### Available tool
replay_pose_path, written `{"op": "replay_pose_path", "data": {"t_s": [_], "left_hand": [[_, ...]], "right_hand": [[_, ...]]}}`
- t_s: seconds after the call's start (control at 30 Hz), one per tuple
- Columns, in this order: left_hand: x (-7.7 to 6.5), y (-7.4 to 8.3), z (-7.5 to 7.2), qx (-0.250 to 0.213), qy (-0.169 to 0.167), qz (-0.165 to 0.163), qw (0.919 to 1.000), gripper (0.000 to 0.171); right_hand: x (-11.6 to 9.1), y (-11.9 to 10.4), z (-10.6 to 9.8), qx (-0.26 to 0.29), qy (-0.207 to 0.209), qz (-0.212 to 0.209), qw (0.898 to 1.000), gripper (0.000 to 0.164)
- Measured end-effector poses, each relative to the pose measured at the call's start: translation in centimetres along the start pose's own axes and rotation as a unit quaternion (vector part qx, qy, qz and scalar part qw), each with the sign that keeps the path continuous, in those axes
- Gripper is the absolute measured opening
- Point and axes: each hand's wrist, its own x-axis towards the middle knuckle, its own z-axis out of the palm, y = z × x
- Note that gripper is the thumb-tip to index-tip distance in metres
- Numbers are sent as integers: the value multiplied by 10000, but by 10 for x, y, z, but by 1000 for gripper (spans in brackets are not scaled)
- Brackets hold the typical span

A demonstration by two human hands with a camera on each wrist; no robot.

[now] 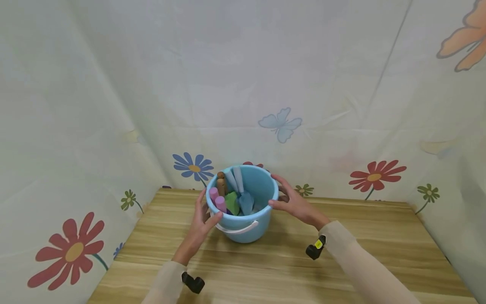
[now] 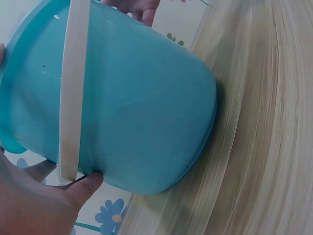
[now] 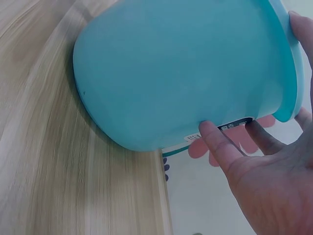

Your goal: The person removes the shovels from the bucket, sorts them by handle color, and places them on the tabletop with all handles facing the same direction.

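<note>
A light blue bucket (image 1: 248,234) stands upright on the wooden table, its white handle (image 1: 239,231) folded down at the front. My left hand (image 1: 199,223) grips its left side, thumb at the front rim, fingers at the side by the handle's end in the left wrist view. On the opposite side my right hand (image 1: 298,204) holds it, thumb at the rim and fingers spread against the wall. Inside are a blue toy shovel (image 1: 246,202) with pale handles beside it, a green piece (image 1: 232,202), purple cylinders (image 1: 220,204) and brown handles (image 1: 221,185).
The wood-grain table (image 1: 341,270) reaches back to a pale curtain (image 1: 235,84) printed with flowers and butterflies, which also hangs at both sides. The bucket stands near the table's back edge. A small black camera sits on each wrist.
</note>
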Motion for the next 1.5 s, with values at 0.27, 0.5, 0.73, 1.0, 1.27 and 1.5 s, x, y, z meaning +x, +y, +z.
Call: {"op": "replay_pose_path", "data": {"t_s": [0.27,0.5,0.73,1.0,1.27,1.5], "left_hand": [[-3,-2,-8,1,42,41,10000,89],[-6,-2,-17,129,183,-51,9997,89],[-8,-4,-27,178,316,-71,9993,91],[-11,-5,-39,204,386,-200,9988,93],[-11,-4,-49,311,349,-217,9987,93],[-11,-6,-58,268,398,-177,9987,92]], "right_hand": [[9,2,8,59,-55,-86,9999,87],[19,1,17,-117,8,-92,9999,87],[30,-1,25,-71,-70,-126,9999,87],[42,1,35,-30,-145,-312,9994,86],[53,3,41,-39,-92,-294,9995,86],[63,2,47,-106,-124,-312,9994,87]]}}
